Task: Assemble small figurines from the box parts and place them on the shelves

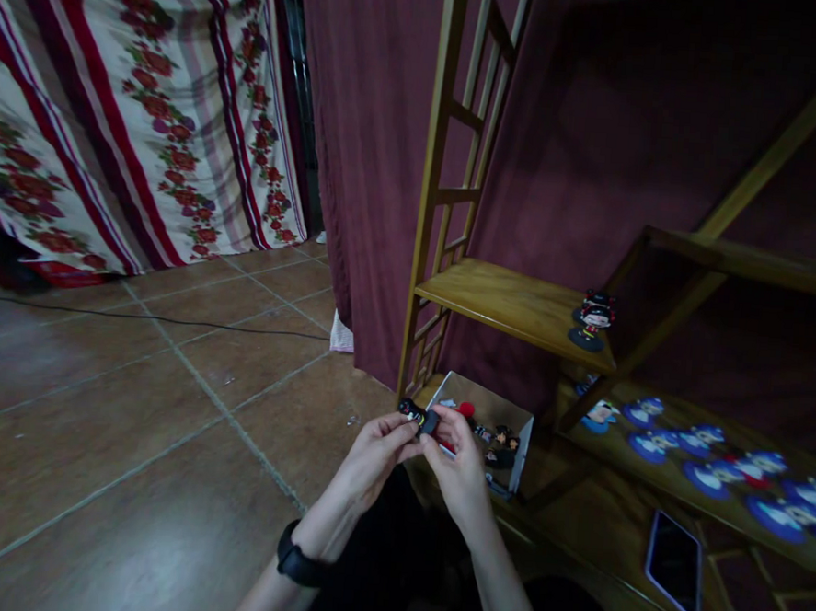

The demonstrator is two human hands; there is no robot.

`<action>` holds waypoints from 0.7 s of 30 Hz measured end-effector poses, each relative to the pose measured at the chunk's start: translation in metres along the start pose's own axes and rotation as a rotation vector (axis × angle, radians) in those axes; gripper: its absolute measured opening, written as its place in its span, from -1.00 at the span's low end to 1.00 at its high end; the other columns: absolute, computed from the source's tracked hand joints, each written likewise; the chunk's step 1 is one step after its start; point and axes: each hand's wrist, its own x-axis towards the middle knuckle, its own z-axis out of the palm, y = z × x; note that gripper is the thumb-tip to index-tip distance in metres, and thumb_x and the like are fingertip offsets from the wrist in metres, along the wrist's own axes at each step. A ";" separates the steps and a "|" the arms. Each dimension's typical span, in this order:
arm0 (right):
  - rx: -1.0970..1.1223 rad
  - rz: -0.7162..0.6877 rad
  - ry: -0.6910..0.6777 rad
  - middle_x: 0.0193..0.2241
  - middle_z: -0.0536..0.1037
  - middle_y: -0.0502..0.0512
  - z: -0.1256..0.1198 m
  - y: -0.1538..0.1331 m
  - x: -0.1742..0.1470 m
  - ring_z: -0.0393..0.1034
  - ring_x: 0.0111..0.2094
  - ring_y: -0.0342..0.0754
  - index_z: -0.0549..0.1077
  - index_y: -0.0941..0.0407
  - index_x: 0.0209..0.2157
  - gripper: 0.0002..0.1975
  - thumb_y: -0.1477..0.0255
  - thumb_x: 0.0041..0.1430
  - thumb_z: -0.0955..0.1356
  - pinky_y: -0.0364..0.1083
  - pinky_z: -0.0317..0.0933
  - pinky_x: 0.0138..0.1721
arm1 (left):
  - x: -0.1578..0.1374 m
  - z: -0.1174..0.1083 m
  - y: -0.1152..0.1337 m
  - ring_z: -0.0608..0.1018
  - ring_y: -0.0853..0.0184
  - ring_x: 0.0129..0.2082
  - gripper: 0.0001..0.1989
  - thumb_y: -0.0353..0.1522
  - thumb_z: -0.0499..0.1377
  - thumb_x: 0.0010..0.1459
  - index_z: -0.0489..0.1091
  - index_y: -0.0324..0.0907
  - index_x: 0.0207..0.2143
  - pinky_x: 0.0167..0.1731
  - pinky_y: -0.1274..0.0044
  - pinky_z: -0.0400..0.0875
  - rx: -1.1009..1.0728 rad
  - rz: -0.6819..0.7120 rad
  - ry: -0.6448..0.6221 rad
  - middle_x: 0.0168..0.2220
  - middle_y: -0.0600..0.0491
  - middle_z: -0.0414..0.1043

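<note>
Both hands are closed around one small black-haired figurine, tilted on its side in front of me. My left hand pinches its body, with the dark head showing past the fingers. At the other end, my right hand has its fingertips on the dark round base. Just behind the right hand stands an open box on the low shelf, with several more dark figurines and something red inside. The fingers cover part of the held figurine.
Two similar figurines stand at the right end of the wooden shelf. Several blue-based figurines line a lower board at right. A phone lies near them. A cable crosses the tiled floor at left.
</note>
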 end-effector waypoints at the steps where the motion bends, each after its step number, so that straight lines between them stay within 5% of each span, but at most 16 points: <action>1: 0.028 0.010 -0.005 -0.18 0.49 0.11 -0.001 0.001 0.001 0.41 -0.17 -0.01 0.32 0.06 -0.08 -0.61 0.43 0.00 0.34 0.05 0.28 -0.08 | 0.000 -0.001 0.001 0.54 0.33 -0.31 -0.78 -0.35 0.26 -0.05 0.48 -0.30 -0.33 -0.23 0.54 0.41 -0.024 -0.018 -0.011 -0.29 -0.10 0.52; 21: 0.335 0.179 0.020 -0.11 0.48 0.08 -0.003 0.006 0.002 0.35 -0.05 0.00 0.37 0.06 -0.14 -0.69 0.37 0.02 0.35 0.07 0.16 0.04 | 0.006 0.002 -0.007 0.54 0.36 -0.34 -0.79 -0.44 0.30 -0.11 0.49 -0.31 -0.34 -0.26 0.54 0.46 -0.050 0.015 0.134 -0.31 -0.06 0.52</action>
